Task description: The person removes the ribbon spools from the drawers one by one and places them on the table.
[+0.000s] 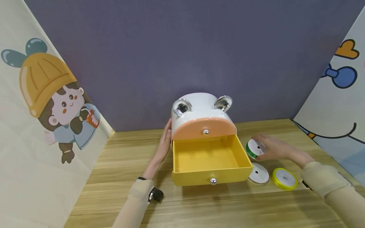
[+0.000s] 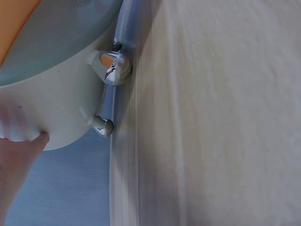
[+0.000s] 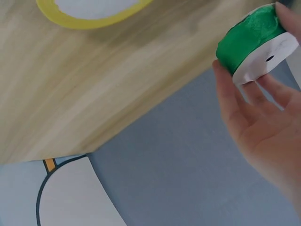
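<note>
A white, animal-shaped drawer box (image 1: pixel 196 109) with shiny silver ears stands on the wooden table near the back wall. Its yellow lower drawer (image 1: pixel 194 179) is pulled out, with nothing seen inside, while the orange upper drawer (image 1: pixel 189 129) is closed. Against the box's left side my left hand (image 1: pixel 163 146) rests with its fingers extended; the left wrist view shows the thumb on the white shell. To the right of the yellow drawer, my right hand (image 1: pixel 272 148) grips a spool of green ribbon (image 3: pixel 249 40) between thumb and fingers.
A white-faced spool (image 1: pixel 260 178) lies beside the drawer's right front corner, partly behind it. Right of that is a spool of yellow ribbon (image 1: pixel 286 181). A grey wall (image 1: pixel 171 47) rises behind the table (image 1: pixel 119 193), with cartoon-printed panels at both sides.
</note>
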{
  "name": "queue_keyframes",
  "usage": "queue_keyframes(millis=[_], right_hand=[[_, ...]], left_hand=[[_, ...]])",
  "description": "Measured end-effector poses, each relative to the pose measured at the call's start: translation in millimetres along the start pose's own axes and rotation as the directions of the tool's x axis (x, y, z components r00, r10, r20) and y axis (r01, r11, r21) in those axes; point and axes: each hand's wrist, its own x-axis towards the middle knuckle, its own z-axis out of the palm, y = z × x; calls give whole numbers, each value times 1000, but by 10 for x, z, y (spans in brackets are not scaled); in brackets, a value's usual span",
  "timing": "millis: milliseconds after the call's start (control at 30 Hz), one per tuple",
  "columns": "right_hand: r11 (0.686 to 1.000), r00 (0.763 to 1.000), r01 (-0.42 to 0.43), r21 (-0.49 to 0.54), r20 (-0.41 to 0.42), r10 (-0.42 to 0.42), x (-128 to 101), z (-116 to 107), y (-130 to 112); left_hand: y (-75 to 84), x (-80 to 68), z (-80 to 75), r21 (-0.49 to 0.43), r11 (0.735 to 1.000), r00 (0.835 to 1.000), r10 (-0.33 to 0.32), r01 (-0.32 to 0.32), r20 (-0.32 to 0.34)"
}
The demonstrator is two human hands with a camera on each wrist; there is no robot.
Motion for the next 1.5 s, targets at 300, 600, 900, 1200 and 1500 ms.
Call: queue_keyframes(millis=[300,600,900,1200,1500], right_hand=[[997,995,-75,18,60,74,62,115,55],[997,994,-79,12,72,78,117,199,145],[996,992,-87,-21,94,89,162,278,204],[993,986,-115,-36,116,119,192,300,214],[992,981,-127,-17,146,128,210,342,267]], left_hand=[[-112,27,-17,1,1000,1000,5,-5,4],[-345,71,-41,15,999,999,32,-31,-27],[-343,67,-39,19,999,999,37,-37,-28],[-323,72,-41,16,999,999,29,-29,-29],[-41,-1,-18,12,1000,1000,-11,11,11]])
